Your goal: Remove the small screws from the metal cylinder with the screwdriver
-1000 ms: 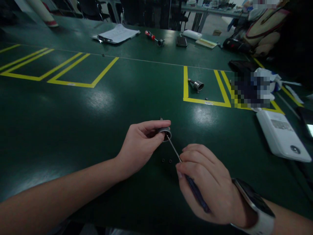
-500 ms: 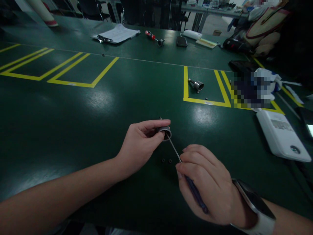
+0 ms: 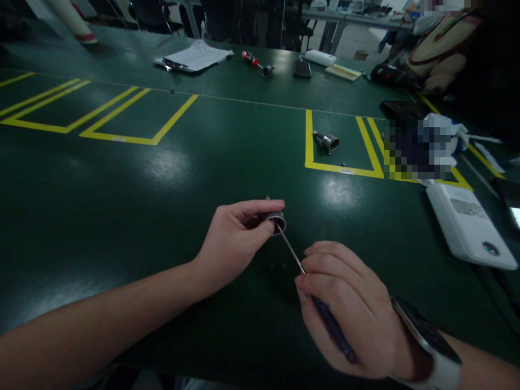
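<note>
My left hand (image 3: 235,238) is closed round a small metal cup-shaped part (image 3: 275,220), held just above the green table (image 3: 122,206). My right hand (image 3: 345,309) grips a thin blue-handled screwdriver (image 3: 325,319); its steel shaft (image 3: 289,248) runs up and left into the open mouth of the part. Two tiny dark screws (image 3: 277,266) lie on the table between my hands. A watch (image 3: 426,338) sits on my right wrist.
A second metal part (image 3: 326,141) and a small screw (image 3: 343,163) lie inside a yellow-taped box. A white device (image 3: 467,227) is at the right. Papers (image 3: 195,56), a red-handled tool (image 3: 255,62) and a phone (image 3: 301,68) lie at the far side. A person sits at the far right.
My right hand has slid slightly right and down along the screwdriver. My left hand and the part have barely moved.
</note>
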Tool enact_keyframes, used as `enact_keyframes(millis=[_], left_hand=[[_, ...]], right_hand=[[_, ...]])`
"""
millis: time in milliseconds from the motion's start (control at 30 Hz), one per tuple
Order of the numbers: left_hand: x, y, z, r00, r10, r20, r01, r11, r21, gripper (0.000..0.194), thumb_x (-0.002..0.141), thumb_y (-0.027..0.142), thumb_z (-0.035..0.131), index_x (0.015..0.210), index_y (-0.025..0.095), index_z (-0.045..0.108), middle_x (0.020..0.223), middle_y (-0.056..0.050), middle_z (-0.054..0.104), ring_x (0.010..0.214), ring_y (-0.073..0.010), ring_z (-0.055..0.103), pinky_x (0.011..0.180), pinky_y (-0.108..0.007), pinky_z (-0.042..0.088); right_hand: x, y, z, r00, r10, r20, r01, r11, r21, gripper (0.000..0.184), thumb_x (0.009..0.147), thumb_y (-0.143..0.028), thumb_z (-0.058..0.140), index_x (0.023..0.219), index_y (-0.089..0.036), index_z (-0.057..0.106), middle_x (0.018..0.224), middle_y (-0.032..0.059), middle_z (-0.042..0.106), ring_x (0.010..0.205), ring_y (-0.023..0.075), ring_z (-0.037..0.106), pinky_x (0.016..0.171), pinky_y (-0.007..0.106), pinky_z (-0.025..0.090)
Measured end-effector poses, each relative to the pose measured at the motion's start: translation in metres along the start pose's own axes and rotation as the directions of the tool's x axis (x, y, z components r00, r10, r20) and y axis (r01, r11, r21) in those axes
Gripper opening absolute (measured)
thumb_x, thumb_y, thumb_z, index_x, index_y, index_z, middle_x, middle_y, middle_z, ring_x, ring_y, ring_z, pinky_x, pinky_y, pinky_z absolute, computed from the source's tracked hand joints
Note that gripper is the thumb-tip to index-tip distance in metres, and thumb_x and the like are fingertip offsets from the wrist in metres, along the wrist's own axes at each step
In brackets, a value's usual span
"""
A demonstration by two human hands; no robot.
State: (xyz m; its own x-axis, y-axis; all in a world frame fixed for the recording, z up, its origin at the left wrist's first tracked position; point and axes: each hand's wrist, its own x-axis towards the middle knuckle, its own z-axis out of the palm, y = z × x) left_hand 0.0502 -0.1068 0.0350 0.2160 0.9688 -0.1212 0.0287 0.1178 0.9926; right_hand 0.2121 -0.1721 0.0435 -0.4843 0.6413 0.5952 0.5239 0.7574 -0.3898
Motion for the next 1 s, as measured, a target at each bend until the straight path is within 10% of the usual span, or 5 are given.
enact_keyframes(millis=[1000], left_hand=[[0.0020, 0.0028, -0.0012, 1.000, 0.001, 0.012, -0.002, 0.997, 0.079, 0.025, 0.072, 0.011, 0.063, 0.096, 0.015, 0.071, 0.103, -0.005, 0.072, 0.094, -0.0180, 0.067, 0.089, -0.032, 0.053]], right_hand=[[-0.0011, 0.0023, 0.0009, 0.999, 0.047, 0.009, -0.048, 0.997, 0.060, 0.018, 0.074, 0.001, 0.047, 0.085, -0.010, 0.055, 0.070, 0.0084, 0.062, 0.069, 0.0188, 0.058, 0.064, 0.036, 0.053]])
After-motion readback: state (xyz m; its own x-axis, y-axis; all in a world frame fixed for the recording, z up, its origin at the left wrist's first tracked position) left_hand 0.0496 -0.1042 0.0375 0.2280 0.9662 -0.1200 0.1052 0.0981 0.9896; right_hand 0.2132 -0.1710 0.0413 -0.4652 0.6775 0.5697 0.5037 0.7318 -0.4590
